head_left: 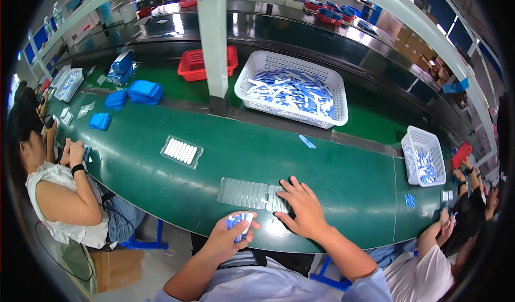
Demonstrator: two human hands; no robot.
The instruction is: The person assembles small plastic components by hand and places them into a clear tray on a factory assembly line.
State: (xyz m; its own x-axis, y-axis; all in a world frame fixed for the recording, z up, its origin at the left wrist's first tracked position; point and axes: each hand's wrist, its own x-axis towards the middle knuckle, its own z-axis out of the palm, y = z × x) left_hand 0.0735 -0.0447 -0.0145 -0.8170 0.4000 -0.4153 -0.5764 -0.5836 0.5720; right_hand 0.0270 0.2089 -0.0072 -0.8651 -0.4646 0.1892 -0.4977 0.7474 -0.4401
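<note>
My left hand (229, 236) is closed around a small bunch of blue-and-white sticks (238, 221) at the near edge of the green belt (332, 178). My right hand (303, 206) lies flat, fingers spread, on the right end of a clear ribbed plastic tray (244, 193) that rests on the belt in front of me. Another clear tray (182, 151), filled with white sticks, lies farther left on the belt. A single blue stick (307, 141) lies loose beyond my right hand.
A large white basket (292, 90) of blue-and-white sticks and a red basket (196, 64) stand behind a white post (214, 39). A smaller white basket (424, 156) stands at right. Blue stacks (145, 91) lie at left. People sit on both sides.
</note>
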